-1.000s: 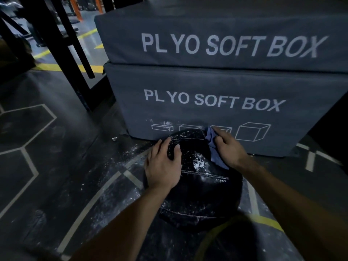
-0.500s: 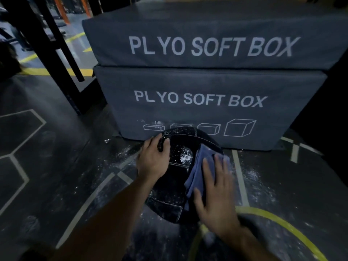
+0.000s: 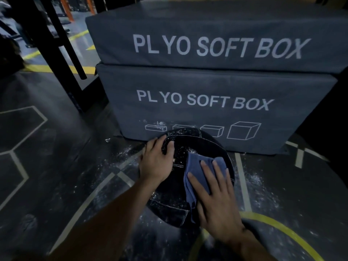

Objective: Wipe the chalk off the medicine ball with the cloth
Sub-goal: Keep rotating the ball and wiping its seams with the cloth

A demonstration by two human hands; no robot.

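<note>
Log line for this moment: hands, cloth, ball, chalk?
left hand steadies medicine ball | right hand presses blue cloth flat on it | chalk remains

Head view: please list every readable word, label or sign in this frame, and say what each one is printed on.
"PLYO SOFT BOX": white letters on the front of the upper soft box.
"PLYO SOFT BOX": smaller white letters on the front of the lower soft box.
Below it, a row of white outline box pictograms, no words.
The medicine ball and the cloth show no readable text.

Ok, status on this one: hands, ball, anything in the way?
Left hand flat on ball, steadying. Right hand presses cloth on top. Chalk specks remain. Nothing blocking.
</note>
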